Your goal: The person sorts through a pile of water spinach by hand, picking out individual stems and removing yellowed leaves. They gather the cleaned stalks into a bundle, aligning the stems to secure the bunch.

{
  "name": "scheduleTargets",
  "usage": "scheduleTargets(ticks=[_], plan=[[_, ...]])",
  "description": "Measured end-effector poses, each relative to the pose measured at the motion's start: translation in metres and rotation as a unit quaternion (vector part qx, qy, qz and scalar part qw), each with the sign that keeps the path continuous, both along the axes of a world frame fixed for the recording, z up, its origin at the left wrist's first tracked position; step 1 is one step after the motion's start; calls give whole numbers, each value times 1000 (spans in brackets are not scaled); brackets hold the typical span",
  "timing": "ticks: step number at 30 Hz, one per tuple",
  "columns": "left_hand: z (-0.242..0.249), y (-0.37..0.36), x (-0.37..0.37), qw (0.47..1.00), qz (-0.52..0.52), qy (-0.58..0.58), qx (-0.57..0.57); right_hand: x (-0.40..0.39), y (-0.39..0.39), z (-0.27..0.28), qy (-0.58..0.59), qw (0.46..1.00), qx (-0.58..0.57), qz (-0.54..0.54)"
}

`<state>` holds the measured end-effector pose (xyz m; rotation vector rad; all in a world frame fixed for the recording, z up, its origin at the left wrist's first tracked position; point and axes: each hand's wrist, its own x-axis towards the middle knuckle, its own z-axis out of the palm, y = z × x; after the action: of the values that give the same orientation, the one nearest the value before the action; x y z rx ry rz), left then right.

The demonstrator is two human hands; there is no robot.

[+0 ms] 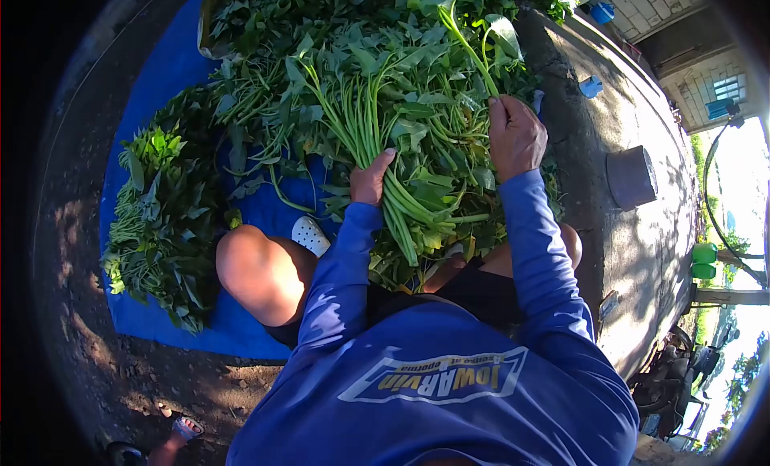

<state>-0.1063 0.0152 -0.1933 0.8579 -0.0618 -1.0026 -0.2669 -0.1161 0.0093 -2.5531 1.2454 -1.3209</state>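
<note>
My left hand (370,180) is closed round a bunch of long green stems (369,129), whose leafy tops point up and whose cut ends hang below the hand. To the right, my right hand (517,137) grips a thinner leafy stem (469,49) that stretches up and to the left. Behind and between the hands spreads a large heap of leafy greens (273,81). More loose stems lie under the bunch, between my knees.
A blue tarp (233,334) lies under the greens, with bundled greens (172,225) at its left. A grey bucket (631,177) stands on the concrete at right. One white clog (310,236) shows by my left knee. Another person's foot (188,427) is at bottom left.
</note>
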Motion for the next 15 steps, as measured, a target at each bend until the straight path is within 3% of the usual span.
scheduleTargets(ticks=[3, 5, 7, 10, 14, 15], plan=[[-19, 0, -15, 1000, -12, 16, 7, 14, 26, -38, 93, 984, 148, 22], [-13, 6, -17, 998, -51, -1, 39, 16, 54, -91, 176, 940, 268, 116], [-25, 8, -21, 997, -59, 44, 21, 15, 73, -143, 166, 926, 301, 158], [-43, 10, -23, 998, -39, 41, 26, 14, 79, -147, 139, 905, 369, 158], [-45, 2, -39, 974, 151, -86, 142, 13, 82, -161, 109, 916, 333, 195], [-46, 2, -38, 983, 106, -81, 128, 14, 85, -163, 106, 913, 343, 195]])
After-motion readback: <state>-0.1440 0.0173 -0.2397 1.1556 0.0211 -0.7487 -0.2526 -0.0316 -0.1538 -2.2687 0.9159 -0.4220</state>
